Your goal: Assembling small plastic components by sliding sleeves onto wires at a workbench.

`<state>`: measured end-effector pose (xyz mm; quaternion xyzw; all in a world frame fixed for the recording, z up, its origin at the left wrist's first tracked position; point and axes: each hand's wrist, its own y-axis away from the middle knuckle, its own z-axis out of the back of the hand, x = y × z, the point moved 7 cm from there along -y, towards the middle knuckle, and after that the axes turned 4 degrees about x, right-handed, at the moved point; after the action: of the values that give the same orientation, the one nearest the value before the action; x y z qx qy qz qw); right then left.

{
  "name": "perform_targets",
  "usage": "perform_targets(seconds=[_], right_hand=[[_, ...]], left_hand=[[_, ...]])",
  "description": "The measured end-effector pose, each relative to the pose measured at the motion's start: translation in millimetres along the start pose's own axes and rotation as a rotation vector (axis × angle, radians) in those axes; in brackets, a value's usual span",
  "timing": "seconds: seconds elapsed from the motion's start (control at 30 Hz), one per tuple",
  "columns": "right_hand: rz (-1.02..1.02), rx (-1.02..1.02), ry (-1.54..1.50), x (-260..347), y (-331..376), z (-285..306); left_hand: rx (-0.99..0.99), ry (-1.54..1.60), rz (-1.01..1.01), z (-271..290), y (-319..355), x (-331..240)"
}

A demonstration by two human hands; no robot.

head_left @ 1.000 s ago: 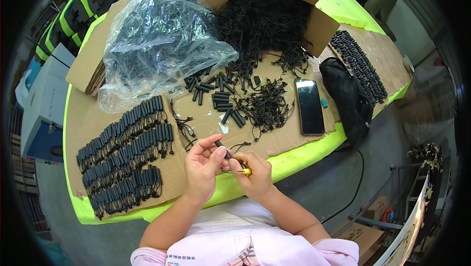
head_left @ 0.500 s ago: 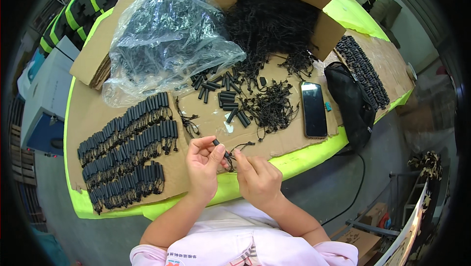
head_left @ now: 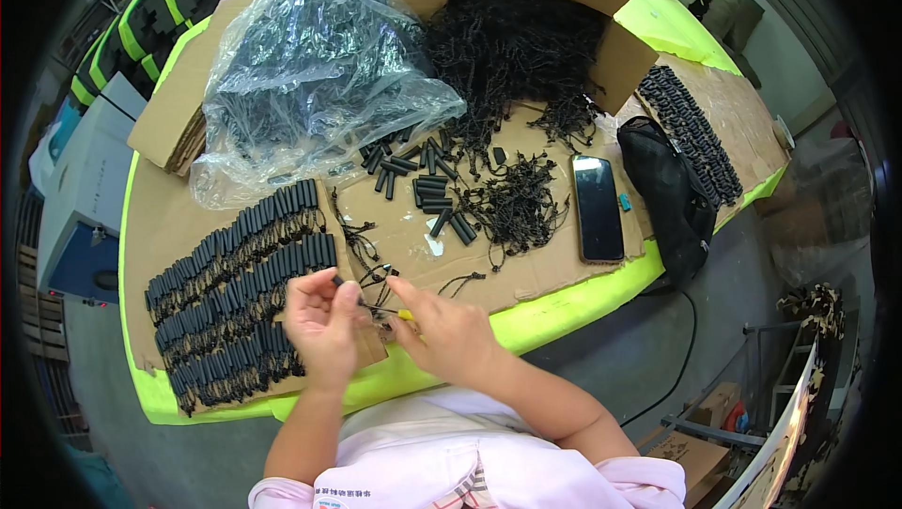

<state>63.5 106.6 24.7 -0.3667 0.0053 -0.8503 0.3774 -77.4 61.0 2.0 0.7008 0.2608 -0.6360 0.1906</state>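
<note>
Just right of the rows of finished-looking pieces, my left hand [head_left: 322,326] pinches a short black tube [head_left: 339,281] between thumb and fingers. Thin black cord trails from it toward my other hand. My right hand [head_left: 449,331] is closed on a small yellow object [head_left: 405,315], possibly a tool's handle; its kind is mostly hidden by the fingers. Both hands are close together above the cardboard. A loose black cord loop [head_left: 460,282] lies beyond my right hand, and more black cords [head_left: 357,232] lie beyond my left.
Rows of corded black tubes [head_left: 235,284] lie at left. Loose tubes [head_left: 432,192] and a cord pile [head_left: 521,199] lie mid-table. Behind are a clear plastic bag [head_left: 310,86] and a box of black cords [head_left: 634,58]. A phone [head_left: 598,208] and black pouch [head_left: 665,194] lie right.
Both hands have moved left, toward the tube rows, with the black tube. A yellow object now shows in my right hand. The cord loop lies on the cardboard, clear of my fingers.
</note>
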Motion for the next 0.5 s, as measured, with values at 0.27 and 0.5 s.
perform_targets(seconds=[0.27,0.5], right_hand=[[-0.200,-0.171,0.279,-94.6,-73.7,35.9],[-0.237,-0.073,0.333,-118.6,-84.4,23.1]], left_hand=[[0.261,-1.171,-0.177,33.9,6.6,-18.8],[0.267,-1.112,-0.368,-10.1,-4.2,-26.1]])
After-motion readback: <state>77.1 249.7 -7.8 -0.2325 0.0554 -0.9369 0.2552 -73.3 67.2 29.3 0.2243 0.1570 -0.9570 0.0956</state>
